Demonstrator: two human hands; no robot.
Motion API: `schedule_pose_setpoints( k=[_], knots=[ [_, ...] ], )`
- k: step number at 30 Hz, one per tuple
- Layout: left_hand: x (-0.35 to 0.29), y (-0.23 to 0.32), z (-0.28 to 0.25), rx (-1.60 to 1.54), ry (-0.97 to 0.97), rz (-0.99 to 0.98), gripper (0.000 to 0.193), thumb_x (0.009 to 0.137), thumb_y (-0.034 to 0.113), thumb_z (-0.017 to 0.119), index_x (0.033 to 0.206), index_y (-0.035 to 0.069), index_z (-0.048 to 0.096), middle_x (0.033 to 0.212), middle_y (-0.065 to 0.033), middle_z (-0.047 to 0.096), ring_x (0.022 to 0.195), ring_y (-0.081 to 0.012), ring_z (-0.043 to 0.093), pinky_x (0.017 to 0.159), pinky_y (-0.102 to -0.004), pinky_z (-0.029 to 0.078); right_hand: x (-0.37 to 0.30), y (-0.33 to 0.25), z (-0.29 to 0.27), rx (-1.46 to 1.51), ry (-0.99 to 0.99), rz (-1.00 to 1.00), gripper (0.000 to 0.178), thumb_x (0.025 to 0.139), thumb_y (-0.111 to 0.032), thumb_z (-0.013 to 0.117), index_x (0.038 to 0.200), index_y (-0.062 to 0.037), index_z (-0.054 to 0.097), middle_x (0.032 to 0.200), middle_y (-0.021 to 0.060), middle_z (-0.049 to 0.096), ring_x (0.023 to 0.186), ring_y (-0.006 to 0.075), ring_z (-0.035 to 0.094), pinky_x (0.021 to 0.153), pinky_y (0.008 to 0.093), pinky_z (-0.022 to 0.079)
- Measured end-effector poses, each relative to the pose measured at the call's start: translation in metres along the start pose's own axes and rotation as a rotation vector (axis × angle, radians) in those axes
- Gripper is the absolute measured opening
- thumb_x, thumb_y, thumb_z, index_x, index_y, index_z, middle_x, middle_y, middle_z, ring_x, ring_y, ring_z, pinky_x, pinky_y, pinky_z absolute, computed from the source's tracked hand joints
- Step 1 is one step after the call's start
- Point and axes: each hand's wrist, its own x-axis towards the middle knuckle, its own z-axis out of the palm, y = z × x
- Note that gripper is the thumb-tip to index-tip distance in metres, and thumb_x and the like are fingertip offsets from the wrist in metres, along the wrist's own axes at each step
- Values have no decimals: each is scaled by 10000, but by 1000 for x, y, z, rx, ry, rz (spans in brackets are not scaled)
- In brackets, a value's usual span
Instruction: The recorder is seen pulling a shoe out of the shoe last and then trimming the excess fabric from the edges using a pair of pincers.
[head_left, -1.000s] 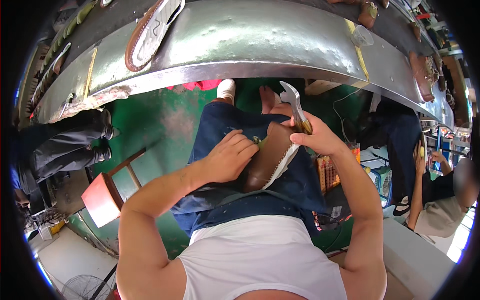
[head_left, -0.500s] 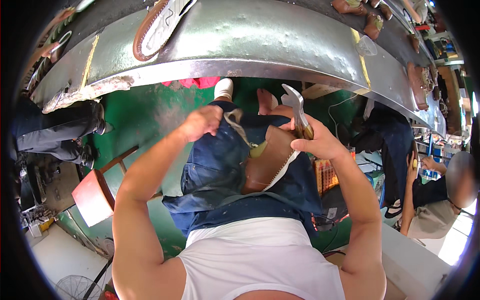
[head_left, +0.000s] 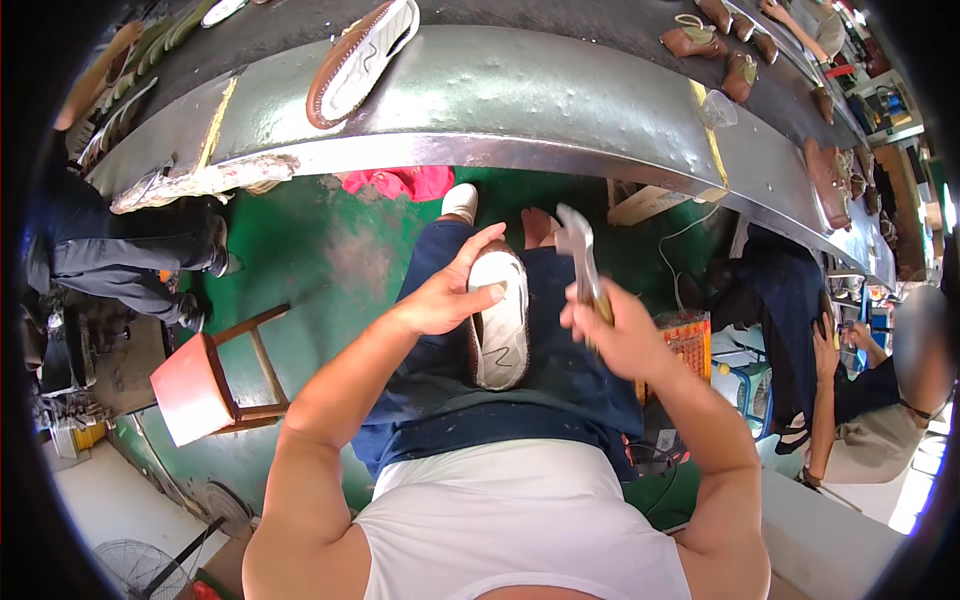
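Observation:
A brown shoe (head_left: 499,337) lies sole up on my lap, its pale sole showing a dark squiggle and a stitched edge around it. My left hand (head_left: 455,292) grips its far end, the thumb pressed onto the sole and the fingers around the side. To the right of the shoe, my right hand (head_left: 618,325) is closed around the brown handle of a hammer (head_left: 578,243). The metal head is raised, blurred by motion and apart from the sole.
Ahead runs a metal-edged bench (head_left: 480,95) bearing another upturned shoe (head_left: 362,65) and several brown shoes (head_left: 692,40) at right. A stool (head_left: 195,390) stands at left, near a person's legs (head_left: 125,260). Another person (head_left: 870,430) works at right. Red cloth (head_left: 405,182) lies under the bench.
The shoe has turned from its side to sole up on my lap. My left hand has moved from the lace onto the shoe. My right hand, with the hammer, has come away from it.

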Motion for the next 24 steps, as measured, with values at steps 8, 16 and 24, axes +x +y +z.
schedule_pose_setpoints(
  k=[8, 16, 24],
  knots=[
    [-4, 19, 4, 130, -195, -24, 889, 855, -24, 564, 1577, 183, 89, 1384, -47, 428, 1299, -191, 407, 1106, -347, 294, -36, 9, 25, -226, -145, 95, 301, 972, -162, 581, 1224, 1, 568, 841, 32, 639, 687, 89, 555, 629, 261, 478],
    [10, 17, 16, -611, -172, -223, 1010, 692, -115, 553, 1563, 174, 130, 1363, -81, 443, 1313, -217, 412, 1115, -355, 310, -46, 23, 17, 17, -131, 202, 270, 952, -168, 586, 1163, 2, 591, 825, 49, 638, 725, 104, 576, 664, 282, 478],
    [11, 11, 31, 259, -142, -26, 829, 879, -30, 628, 1530, 141, 144, 1359, -59, 441, 1276, -180, 421, 1094, -342, 325, -52, 17, 15, -31, -139, 194, 239, 945, -175, 587, 1115, -7, 590, 709, 34, 583, 603, 113, 554, 587, 287, 457]
  ],
)
